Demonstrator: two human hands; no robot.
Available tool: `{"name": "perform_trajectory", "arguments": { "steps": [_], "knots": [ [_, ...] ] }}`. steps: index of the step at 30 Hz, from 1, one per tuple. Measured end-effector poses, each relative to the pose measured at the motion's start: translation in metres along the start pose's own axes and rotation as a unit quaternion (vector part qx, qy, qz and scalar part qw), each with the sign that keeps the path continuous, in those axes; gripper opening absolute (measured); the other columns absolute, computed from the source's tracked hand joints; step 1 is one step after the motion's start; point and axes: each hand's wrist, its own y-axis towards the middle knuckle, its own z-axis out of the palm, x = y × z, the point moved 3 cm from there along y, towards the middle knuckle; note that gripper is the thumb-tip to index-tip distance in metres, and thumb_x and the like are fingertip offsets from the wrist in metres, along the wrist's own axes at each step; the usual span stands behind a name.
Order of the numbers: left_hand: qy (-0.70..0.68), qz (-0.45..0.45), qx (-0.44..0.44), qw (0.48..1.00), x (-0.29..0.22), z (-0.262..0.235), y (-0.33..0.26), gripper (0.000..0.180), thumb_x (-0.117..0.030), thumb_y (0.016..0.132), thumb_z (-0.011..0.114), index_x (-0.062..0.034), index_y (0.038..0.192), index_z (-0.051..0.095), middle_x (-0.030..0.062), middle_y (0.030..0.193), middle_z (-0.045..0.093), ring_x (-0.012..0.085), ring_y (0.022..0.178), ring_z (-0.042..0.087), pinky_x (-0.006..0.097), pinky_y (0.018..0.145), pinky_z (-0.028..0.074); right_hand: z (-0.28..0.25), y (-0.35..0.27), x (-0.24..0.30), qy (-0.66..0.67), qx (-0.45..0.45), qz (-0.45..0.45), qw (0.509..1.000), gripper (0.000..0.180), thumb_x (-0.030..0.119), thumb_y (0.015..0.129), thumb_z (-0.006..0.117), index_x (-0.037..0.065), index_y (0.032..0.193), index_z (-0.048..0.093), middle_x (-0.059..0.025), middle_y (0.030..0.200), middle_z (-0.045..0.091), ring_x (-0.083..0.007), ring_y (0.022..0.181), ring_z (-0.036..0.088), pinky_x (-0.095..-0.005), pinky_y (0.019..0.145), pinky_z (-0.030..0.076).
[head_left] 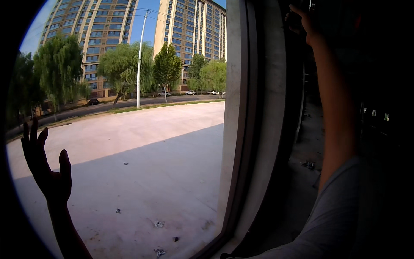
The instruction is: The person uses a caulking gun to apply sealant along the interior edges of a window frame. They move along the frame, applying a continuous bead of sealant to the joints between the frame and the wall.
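At the left, my left hand (51, 181) is raised in dark silhouette before the bright window opening. Its fingers are spread, and it holds nothing. My right arm reaches up along the right side, its upper part in a grey sleeve (332, 203). High up, my right hand (307, 26) is in deep shadow beside the dark window surround. Some of its fingers stick out apart; the rest fade into the dark, and no held thing shows. The dark window frame (242, 142) stands upright between my two hands.
Outside lies pale paved ground (172, 151) with small scraps of debris (158, 224). Beyond it are a white pole (140, 60), trees (125, 64), parked cars (189, 92) and tall apartment buildings (92, 39). Indoors, a shadowed floor (304, 172) carries more debris (308, 165).
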Motion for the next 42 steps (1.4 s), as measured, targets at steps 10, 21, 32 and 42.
{"name": "perform_trajectory", "arguments": {
  "steps": [10, 21, 32, 42],
  "knots": [
    [-0.019, -0.002, -0.002, 1.000, -0.016, -0.003, 0.004, 0.054, -0.025, 0.094, 0.065, -0.0191, 0.145, 0.049, 0.0065, 0.161, 0.036, 0.0330, 0.153, 0.021, 0.061, 0.121, 0.023, 0.012, 0.019, 0.062, -0.004, -0.039, 0.166, 0.985, 0.022, 0.035, 0.089, 0.063, 0.013, 0.084, 0.064, -0.0053, 0.070, 0.064, -0.0242, 0.062, 0.065, -0.0391, 0.058, 0.048],
    [-0.174, -0.019, -0.001, 0.985, -0.058, -0.023, 0.028, 0.042, -0.014, 0.087, 0.069, -0.0164, 0.127, 0.056, 0.0073, 0.154, 0.047, 0.0328, 0.151, 0.028, 0.058, 0.123, 0.019, -0.019, -0.065, 0.075, -0.135, -0.007, 0.165, 0.977, 0.031, 0.040, 0.089, 0.070, 0.010, 0.086, 0.066, -0.0038, 0.079, 0.071, -0.0165, 0.070, 0.070, -0.0342, 0.061, 0.053],
    [-0.345, -0.041, 0.045, 0.937, -0.092, -0.035, 0.025, 0.030, -0.013, 0.083, 0.070, -0.0144, 0.111, 0.059, 0.0075, 0.145, 0.056, 0.0347, 0.148, 0.035, 0.062, 0.122, 0.014, -0.020, -0.222, 0.060, -0.096, -0.094, 0.330, 0.934, 0.026, 0.034, 0.086, 0.074, 0.011, 0.086, 0.063, -0.0015, 0.067, 0.059, -0.0157, 0.057, 0.060, -0.0318, 0.058, 0.054],
    [-0.495, -0.079, 0.134, 0.855, -0.157, -0.044, -0.004, 0.027, -0.013, 0.078, 0.070, -0.0092, 0.104, 0.062, 0.0142, 0.138, 0.060, 0.0353, 0.146, 0.037, 0.057, 0.123, 0.014, -0.017, -0.382, 0.050, -0.122, -0.104, 0.391, 0.906, 0.029, 0.032, 0.089, 0.071, 0.011, 0.073, 0.060, -0.0007, 0.059, 0.055, -0.0139, 0.048, 0.053, -0.0316, 0.049, 0.048]
  ]
}}
